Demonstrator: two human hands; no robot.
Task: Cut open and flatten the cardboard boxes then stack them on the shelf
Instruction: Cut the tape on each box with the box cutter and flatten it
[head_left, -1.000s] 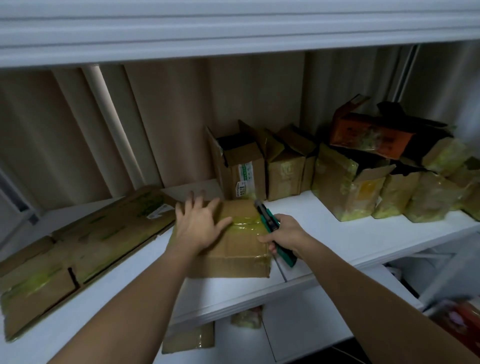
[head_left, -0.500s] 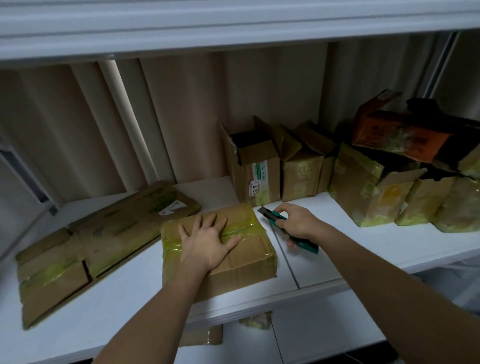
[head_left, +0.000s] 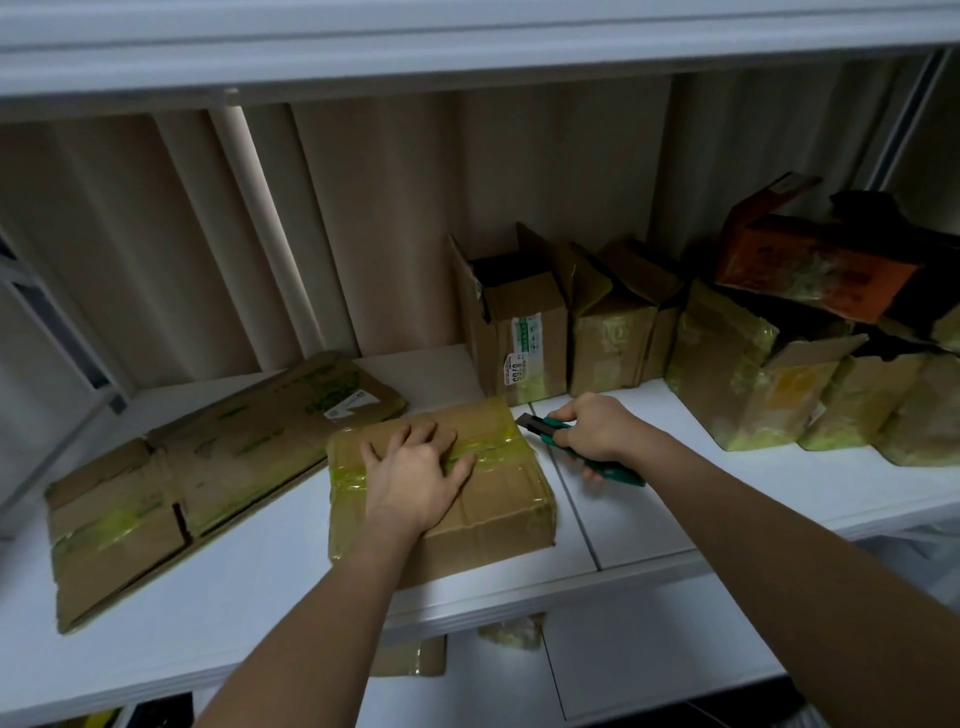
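A brown cardboard box (head_left: 498, 509) wrapped in yellowish tape lies flat on the white shelf (head_left: 675, 499). My left hand (head_left: 415, 473) presses down on its top with fingers spread. My right hand (head_left: 597, 428) grips a green utility knife (head_left: 613, 470), whose tip sits at the box's far right corner. To the left lies a pile of flattened cardboard (head_left: 208, 467).
Several opened, taped boxes (head_left: 524, 332) stand along the back and right of the shelf, with an orange box (head_left: 815, 270) on top. An upper shelf (head_left: 467, 47) hangs overhead. Small boxes lie on the lower shelf (head_left: 649, 670).
The knife moved from the box's right side toward its far right corner. My left hand slid slightly back along the top while still pressing down.
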